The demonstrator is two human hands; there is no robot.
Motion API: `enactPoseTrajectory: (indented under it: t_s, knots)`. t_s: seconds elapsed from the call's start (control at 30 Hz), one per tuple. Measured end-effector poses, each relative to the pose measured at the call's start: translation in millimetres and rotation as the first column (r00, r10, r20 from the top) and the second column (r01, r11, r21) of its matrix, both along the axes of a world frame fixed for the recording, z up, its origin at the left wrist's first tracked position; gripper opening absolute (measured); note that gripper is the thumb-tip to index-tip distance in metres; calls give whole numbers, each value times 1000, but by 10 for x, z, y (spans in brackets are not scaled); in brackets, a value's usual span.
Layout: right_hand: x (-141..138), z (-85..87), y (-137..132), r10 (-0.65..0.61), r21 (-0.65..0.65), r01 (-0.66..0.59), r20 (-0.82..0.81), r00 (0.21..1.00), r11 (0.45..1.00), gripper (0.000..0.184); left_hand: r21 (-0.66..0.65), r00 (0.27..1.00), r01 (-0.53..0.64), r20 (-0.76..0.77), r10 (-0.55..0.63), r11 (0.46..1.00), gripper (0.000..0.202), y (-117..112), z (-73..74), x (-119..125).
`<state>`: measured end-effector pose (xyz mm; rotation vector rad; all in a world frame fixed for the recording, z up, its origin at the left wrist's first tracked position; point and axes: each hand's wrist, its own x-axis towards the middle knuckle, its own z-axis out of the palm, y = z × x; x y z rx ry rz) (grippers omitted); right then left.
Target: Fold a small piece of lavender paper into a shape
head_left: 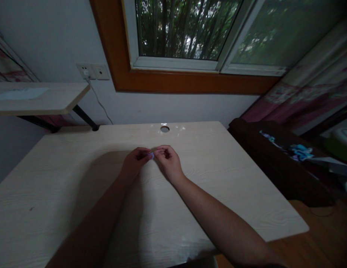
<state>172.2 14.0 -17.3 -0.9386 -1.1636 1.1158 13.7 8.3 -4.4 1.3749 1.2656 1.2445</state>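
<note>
Between my fingertips is a small, pale purple piece that looks like folded paper (152, 155); most of it is hidden by the fingers. My left hand (135, 161) pinches it from the left, thumb and forefinger closed. From the right, my right hand (168, 160) pinches the same piece with its fingers curled. The two hands almost meet over the pale wooden desk (218, 175), a little in front of its round cable hole (164, 129).
A raised shelf (41, 106) on dark legs stands at the desk's back left, with a paper sheet (21, 93) on it. A cable hangs from the wall socket (92, 72). Right of the desk, dark furniture (274, 160) holds a blue cloth (300, 152).
</note>
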Motion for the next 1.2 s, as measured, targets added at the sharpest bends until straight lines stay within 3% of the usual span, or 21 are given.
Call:
enactPoseTrajectory:
  t_s: [0.3,1.2]
  knots:
    - [-14,-21,15,50,-52,-52,-46,998,997,27,21,999,-12,37,12,1000,37,10,-21,-6]
    - [-6,-27,16,30,-45,-31,-26,999,999,26,-5,998,-7,59,8,1000,28,-3,14,-4]
